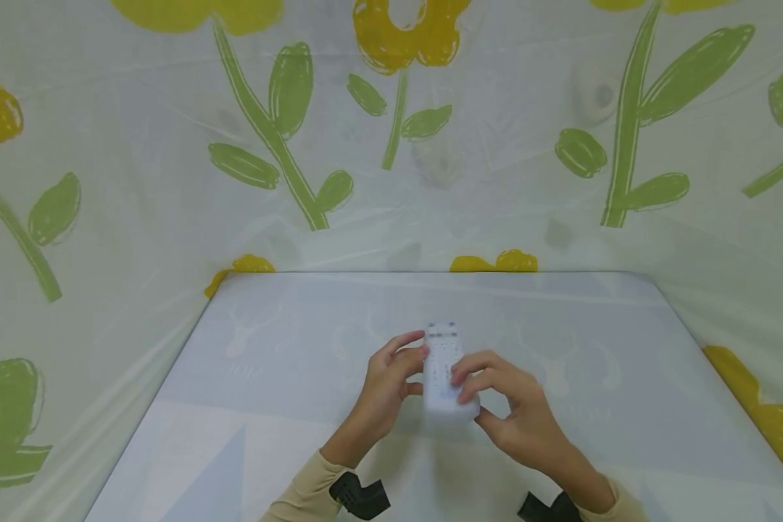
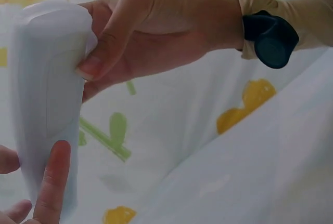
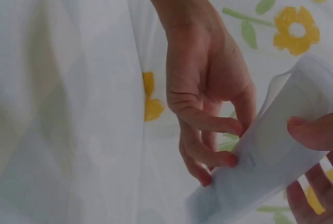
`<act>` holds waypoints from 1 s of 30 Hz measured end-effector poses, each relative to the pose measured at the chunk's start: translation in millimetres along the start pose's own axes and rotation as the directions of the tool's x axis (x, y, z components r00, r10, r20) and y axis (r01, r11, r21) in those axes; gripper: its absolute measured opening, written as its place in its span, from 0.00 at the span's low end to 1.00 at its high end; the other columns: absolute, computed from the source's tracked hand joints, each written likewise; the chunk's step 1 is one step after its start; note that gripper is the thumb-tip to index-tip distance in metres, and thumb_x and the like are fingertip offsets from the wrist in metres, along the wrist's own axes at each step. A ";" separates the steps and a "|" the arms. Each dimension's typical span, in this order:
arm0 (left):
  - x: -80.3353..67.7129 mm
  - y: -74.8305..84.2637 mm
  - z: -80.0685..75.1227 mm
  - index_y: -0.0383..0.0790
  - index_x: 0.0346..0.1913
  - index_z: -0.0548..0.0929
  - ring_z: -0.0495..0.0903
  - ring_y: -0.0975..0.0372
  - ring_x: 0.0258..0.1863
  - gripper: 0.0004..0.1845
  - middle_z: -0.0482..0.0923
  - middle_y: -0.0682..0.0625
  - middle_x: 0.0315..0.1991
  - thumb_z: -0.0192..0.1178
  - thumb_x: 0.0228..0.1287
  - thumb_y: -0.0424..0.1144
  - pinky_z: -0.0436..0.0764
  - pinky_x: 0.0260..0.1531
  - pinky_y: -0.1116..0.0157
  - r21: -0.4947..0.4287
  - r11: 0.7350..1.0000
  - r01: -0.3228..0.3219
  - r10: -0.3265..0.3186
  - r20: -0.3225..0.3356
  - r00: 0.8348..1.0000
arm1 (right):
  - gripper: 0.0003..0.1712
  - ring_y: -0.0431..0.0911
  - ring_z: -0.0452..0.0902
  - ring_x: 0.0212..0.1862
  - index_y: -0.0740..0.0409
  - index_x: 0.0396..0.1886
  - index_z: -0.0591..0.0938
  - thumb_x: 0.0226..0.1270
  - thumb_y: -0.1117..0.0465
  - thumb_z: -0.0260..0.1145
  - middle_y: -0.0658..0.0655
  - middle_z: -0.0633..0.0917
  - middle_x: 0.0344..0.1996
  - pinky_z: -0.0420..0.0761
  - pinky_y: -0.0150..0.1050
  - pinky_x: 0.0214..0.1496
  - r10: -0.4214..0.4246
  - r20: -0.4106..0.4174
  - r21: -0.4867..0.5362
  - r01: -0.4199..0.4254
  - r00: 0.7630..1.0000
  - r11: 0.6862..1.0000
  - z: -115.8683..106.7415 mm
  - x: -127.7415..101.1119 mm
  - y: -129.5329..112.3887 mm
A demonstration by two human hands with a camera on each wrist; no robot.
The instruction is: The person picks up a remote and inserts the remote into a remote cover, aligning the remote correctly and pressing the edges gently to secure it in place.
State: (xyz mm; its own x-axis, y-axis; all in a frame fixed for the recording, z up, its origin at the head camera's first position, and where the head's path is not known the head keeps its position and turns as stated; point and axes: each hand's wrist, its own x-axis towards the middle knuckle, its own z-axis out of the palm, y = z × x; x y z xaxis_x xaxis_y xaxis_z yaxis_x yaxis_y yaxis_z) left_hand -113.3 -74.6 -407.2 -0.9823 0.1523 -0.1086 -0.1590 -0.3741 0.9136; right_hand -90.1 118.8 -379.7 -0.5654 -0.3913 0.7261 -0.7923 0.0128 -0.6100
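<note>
Both my left hand [image 1: 386,388] and right hand [image 1: 505,413] grip the white plastic rectangular remote control [image 1: 445,370], fingers curled, above the pale table [image 1: 267,377].

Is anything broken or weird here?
Nothing stands out. The white remote looks whole, held above the table between the left hand and right hand. No spill shows.

White remote control [image 1: 444,370], button side up, lengthwise above the table.
</note>
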 end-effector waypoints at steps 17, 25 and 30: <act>1.1 7.5 4.5 0.41 0.64 0.71 0.80 0.53 0.42 0.26 0.73 0.38 0.54 0.61 0.62 0.35 0.83 0.26 0.64 0.083 0.993 -0.081 0.080 0.010 0.997 | 0.12 0.47 0.79 0.43 0.60 0.45 0.80 0.62 0.73 0.62 0.59 0.78 0.47 0.84 0.42 0.33 0.578 -0.138 0.083 -0.572 0.804 0.816 -7.2 -3.1 9.1; 5.6 4.3 6.2 0.43 0.63 0.73 0.80 0.53 0.42 0.24 0.74 0.40 0.54 0.60 0.63 0.35 0.82 0.25 0.64 0.131 0.988 -0.083 0.080 0.027 0.996 | 0.23 0.50 0.82 0.38 0.57 0.54 0.76 0.61 0.55 0.69 0.58 0.78 0.50 0.84 0.46 0.31 0.769 -0.124 0.187 -0.747 0.627 0.639 -7.6 4.5 17.5; 8.5 2.2 5.3 0.43 0.63 0.73 0.81 0.53 0.43 0.24 0.75 0.40 0.54 0.59 0.63 0.35 0.83 0.26 0.64 0.154 0.985 -0.083 0.080 0.024 0.997 | 0.24 0.51 0.82 0.38 0.60 0.54 0.76 0.60 0.56 0.70 0.60 0.77 0.50 0.84 0.46 0.31 0.795 -0.119 0.237 -0.761 0.594 0.604 -6.6 5.3 23.6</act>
State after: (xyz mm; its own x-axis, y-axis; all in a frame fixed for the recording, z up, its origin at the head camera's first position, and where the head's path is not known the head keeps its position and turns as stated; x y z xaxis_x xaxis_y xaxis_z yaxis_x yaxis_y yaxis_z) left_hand -121.5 -69.3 -404.0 -0.9893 0.1438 -0.0259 -0.0602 -0.2401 0.9689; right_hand -113.3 123.1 -388.2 -0.9935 -0.1130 -0.0159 0.0060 0.0878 -0.9961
